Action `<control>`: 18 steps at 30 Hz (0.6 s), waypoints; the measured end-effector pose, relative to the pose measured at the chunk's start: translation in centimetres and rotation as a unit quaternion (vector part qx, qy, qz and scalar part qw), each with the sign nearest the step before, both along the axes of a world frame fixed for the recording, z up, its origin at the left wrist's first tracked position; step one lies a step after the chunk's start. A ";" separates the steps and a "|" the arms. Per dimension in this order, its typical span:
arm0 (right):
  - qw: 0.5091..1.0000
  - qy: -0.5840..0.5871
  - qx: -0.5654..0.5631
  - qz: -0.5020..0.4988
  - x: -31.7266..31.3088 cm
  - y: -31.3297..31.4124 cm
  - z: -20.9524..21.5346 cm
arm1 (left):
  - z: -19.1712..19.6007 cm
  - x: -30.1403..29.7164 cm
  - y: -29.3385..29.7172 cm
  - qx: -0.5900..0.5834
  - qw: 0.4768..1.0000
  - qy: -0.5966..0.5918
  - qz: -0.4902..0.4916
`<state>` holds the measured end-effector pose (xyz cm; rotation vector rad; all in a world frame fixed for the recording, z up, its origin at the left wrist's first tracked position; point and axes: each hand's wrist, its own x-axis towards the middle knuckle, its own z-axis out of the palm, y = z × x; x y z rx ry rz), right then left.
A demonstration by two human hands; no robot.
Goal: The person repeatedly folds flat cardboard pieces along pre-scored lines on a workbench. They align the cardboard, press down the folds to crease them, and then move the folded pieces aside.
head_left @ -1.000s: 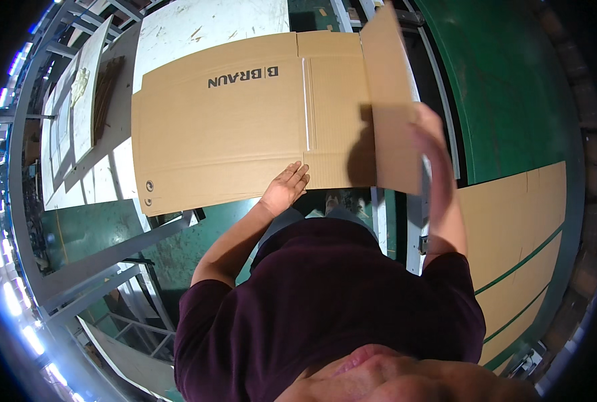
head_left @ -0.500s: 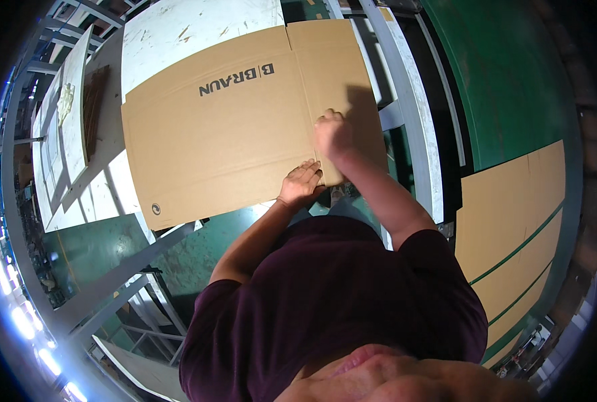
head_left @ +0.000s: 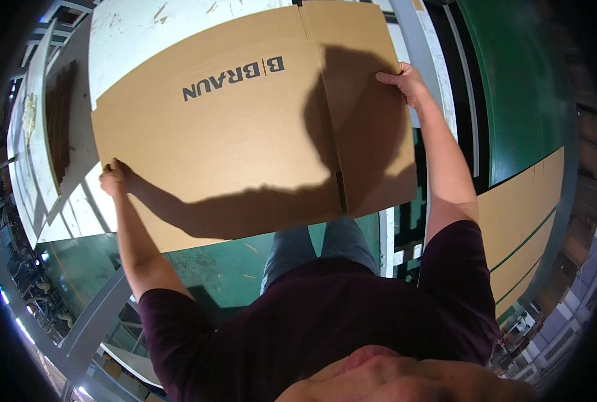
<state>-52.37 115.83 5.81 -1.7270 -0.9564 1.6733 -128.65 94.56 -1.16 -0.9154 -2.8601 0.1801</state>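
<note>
A large flat sheet of brown cardboard [head_left: 231,141], creased and slotted like an unfolded carton, spans the space in front of me. Dark printing runs upside down across its far half. My left hand [head_left: 114,177] is closed on the sheet's left edge. On the right edge, near the far corner, my right hand [head_left: 406,84] grips it with the thumb on top and the other fingers hidden beneath. The shadow of my head and arm falls over the right and near parts of the cardboard.
A scuffed white tabletop [head_left: 138,33] lies beyond and left of the sheet. At far left stands a white panel [head_left: 34,127]. A grey metal frame [head_left: 439,74] runs along the right, with a green surface [head_left: 519,87] and stacked cardboard [head_left: 529,208] past it.
My hands have parted from the near right crease, the left to the left edge and the right to the right edge. The sheet now looks larger and nearer, its near edge lower in view.
</note>
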 end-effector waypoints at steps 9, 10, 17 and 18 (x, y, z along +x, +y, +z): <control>1.000 0.010 0.013 -0.004 -2.3 -2.5 0.8 | 0.1 -8.4 -2.1 0.307 0.875 -0.370 0.061; 0.999 -0.012 0.041 -0.032 -3.0 -3.0 1.0 | -0.1 -8.9 -2.0 0.226 0.923 -0.298 0.088; 0.947 -0.276 0.156 -0.053 -4.4 -4.2 -0.5 | 2.8 -1.8 1.0 0.057 0.980 -0.079 0.171; 0.945 -0.286 0.155 -0.047 -4.2 -4.3 -0.7 | 2.4 -1.8 0.6 0.053 0.980 -0.068 0.179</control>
